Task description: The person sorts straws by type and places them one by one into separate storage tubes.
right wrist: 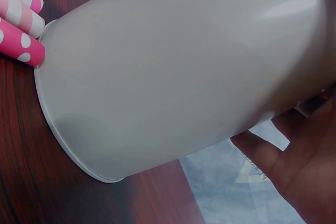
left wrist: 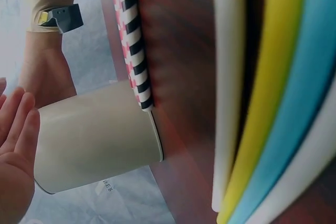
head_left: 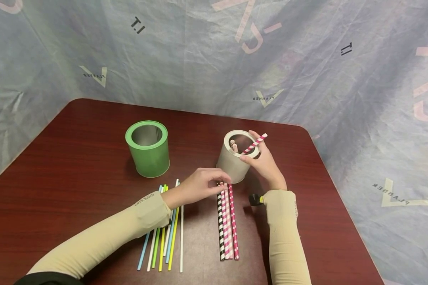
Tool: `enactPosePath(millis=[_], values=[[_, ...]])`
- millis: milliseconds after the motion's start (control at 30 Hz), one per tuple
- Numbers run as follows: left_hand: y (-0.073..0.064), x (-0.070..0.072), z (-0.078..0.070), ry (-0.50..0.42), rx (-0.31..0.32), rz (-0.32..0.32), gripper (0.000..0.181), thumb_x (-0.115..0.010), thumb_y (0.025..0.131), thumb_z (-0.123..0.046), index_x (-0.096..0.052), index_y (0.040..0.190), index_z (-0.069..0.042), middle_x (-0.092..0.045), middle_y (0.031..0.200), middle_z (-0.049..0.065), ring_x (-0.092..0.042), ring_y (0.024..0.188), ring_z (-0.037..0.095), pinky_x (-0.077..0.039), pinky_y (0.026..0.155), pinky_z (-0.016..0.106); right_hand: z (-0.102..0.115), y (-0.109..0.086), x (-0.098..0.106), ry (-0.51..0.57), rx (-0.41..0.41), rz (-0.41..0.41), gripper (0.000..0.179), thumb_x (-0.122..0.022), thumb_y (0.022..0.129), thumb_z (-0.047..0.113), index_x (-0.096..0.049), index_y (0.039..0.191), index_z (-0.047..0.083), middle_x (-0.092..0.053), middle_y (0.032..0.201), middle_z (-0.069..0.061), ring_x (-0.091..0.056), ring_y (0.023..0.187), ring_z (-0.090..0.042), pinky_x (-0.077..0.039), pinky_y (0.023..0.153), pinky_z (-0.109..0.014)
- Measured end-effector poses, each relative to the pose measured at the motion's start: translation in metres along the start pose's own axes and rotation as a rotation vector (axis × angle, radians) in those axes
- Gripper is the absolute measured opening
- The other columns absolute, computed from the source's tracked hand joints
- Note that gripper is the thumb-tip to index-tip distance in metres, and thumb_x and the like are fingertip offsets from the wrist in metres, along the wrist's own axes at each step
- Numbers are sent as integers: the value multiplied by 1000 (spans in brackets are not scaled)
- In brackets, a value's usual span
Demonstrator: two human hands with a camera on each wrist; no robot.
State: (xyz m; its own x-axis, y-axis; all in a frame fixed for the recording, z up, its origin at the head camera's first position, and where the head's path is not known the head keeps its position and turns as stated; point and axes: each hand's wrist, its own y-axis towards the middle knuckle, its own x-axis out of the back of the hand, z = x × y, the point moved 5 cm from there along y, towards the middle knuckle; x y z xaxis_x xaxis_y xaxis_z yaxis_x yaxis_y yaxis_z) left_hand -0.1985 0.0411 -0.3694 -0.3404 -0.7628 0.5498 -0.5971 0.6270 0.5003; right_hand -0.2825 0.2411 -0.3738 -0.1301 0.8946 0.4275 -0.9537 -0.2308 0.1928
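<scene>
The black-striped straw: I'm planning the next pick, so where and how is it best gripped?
Probably pinch the black-striped straw by its middle, from above and the left: it lies flat with that side exposed, while a pink-striped straw crowds its right.

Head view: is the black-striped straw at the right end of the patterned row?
No, the black-striped straw is leftmost; a pink dotted straw lies at the right end.

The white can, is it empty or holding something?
Not empty: inside the white can, paler straws show, and a red-striped straw sticks out.
</scene>
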Motion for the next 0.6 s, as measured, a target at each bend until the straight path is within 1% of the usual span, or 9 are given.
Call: enactPosePath(millis=[100, 200, 267, 433, 500, 600], values=[[-1, -1, -1, 60, -24, 45, 18, -70, 86, -6, -70, 104, -4, -72, 99, 6, -67, 91, 19, -53, 78, 23, 0, 0, 0, -3, 0, 0, 86, -73, 80, 5, -27, 152, 16, -38, 151, -13, -38, 135, -31, -27, 115, -44], [-2, -4, -2, 108, -55, 100, 18, -70, 87, -7, -69, 104, -4, -72, 99, 6, -67, 92, 18, -54, 81, 24, 0, -1, 0, -9, -5, 1, 86, -72, 81, 5, -27, 153, 17, -38, 152, -12, -38, 135, -32, -27, 114, -43], [-3, -7, -3, 164, -77, 147, 19, -70, 87, -8, -69, 105, -5, -72, 100, 5, -67, 94, 16, -54, 83, 23, 1, -1, 0, -14, -10, 3, 86, -72, 81, 5, -26, 153, 18, -38, 152, -11, -39, 133, -29, -29, 113, -40], [-6, -14, -4, 366, -103, 285, 20, -69, 88, -13, -69, 108, -8, -71, 107, 1, -66, 103, 14, -52, 91, 25, 0, -1, 0, -10, -12, 4, 86, -72, 81, 5, -26, 153, 18, -38, 152, -11, -41, 131, -25, -31, 109, -28], [-8, -16, -4, 414, -107, 327, 20, -68, 89, -15, -69, 109, -10, -70, 109, 1, -65, 107, 15, -51, 93, 28, 0, -1, 0, -5, -10, 3, 86, -72, 81, 4, -27, 153, 18, -38, 151, -11, -41, 131, -22, -31, 107, -23], [-9, -19, -3, 449, -131, 360, 20, -67, 90, -16, -69, 109, -10, -70, 109, 1, -65, 108, 15, -51, 94, 29, 1, -1, 0, 2, -6, 3, 86, -72, 80, 3, -27, 153, 18, -39, 151, -11, -41, 128, -17, -31, 105, -19]])
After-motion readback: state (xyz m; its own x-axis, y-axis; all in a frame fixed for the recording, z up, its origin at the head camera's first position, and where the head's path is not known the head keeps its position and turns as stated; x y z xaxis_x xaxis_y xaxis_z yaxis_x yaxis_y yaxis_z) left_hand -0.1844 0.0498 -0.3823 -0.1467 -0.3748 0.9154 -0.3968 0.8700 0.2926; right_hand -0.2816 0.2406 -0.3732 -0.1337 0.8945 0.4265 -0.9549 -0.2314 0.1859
